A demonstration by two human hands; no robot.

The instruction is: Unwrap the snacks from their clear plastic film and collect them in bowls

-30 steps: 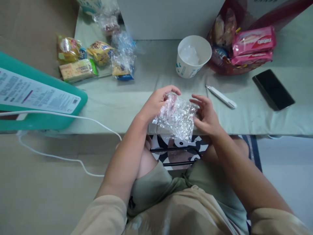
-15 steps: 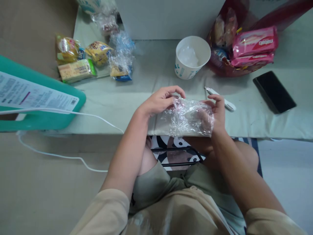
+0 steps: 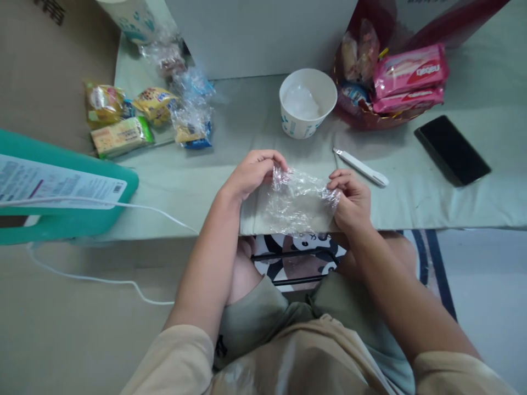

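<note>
A crinkled sheet of clear plastic film (image 3: 300, 203) hangs between my two hands over the front edge of the table. My left hand (image 3: 261, 170) pinches its upper left corner, the fingers closed. On the other side, my right hand (image 3: 349, 197) grips the film's right edge with curled fingers. Just beyond the film lies a slim white utility knife (image 3: 362, 167). A white paper cup (image 3: 304, 127) with a blue-green print stands behind the knife to the left, and crumpled translucent plastic (image 3: 301, 103) shows inside it.
Left are several wrapped snacks (image 3: 122, 137), a teal plastic container (image 3: 119, 219) and a white cable (image 3: 164, 211). A red basket (image 3: 362, 122) with pink packets (image 3: 411, 71) stands back right, near a black phone (image 3: 453, 151). A white box (image 3: 263, 38) borders the back.
My right hand has closed on the film's right edge, where its fingers were spread behind it before. The film is stretched flatter between both hands. The whole view has shifted slightly.
</note>
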